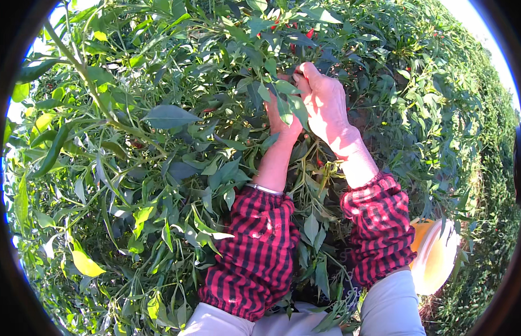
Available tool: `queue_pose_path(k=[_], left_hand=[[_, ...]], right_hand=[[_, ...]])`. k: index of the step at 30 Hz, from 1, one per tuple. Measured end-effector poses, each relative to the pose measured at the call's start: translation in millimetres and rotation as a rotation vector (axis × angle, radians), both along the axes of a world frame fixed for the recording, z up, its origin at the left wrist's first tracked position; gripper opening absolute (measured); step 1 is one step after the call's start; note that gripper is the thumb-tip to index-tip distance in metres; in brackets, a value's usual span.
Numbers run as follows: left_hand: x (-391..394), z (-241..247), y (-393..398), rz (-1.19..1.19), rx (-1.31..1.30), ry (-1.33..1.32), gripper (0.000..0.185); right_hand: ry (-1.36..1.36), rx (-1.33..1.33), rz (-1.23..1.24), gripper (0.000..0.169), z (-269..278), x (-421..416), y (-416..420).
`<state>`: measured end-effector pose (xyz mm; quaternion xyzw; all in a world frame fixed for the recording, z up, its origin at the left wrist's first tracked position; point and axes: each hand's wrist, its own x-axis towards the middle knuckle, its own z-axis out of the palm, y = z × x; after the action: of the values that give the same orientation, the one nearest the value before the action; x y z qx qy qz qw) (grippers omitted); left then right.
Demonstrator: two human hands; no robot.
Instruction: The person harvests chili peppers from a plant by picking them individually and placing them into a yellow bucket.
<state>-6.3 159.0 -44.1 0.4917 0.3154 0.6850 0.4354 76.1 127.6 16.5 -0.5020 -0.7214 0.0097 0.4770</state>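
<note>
My right hand (pixel 325 98) is bent at the fingers among chili pepper plants, its thumb and fingertips pinched together. A bit of red, likely a chili pepper (pixel 299 72), shows at those fingertips. Close beside it on the left, my left hand (pixel 281 122) reaches up into the foliage. Leaves (pixel 292 103) cover most of its palm and fingers, so its grip is hidden. Just beyond the fingertips hang red chili peppers (pixel 309 33). Another small red pepper (pixel 319 162) hangs below, between my forearms.
A yellowish bucket (pixel 434 256) stands at the lower right, partly behind my right sleeve (pixel 378 227). At left, a thick branch (pixel 92 90) slants across the view, with a long green pepper (pixel 55 149) nearby. Dense pepper plants (pixel 432 105) extend along the right.
</note>
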Motion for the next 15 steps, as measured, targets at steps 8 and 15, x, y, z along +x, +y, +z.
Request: queue_pose_path(k=[8, 15], left_hand=[[9, 4, -3, -0.001, 0.032, 0.019, 0.022], [6, 31, -12, 0.054, 0.138, 0.040, 0.048]], right_hand=[[1.315, -0.519, 0.384, 0.011, -4, 10, -9], [1.670, -0.436, 0.787, 0.016, 13, 46, -23]])
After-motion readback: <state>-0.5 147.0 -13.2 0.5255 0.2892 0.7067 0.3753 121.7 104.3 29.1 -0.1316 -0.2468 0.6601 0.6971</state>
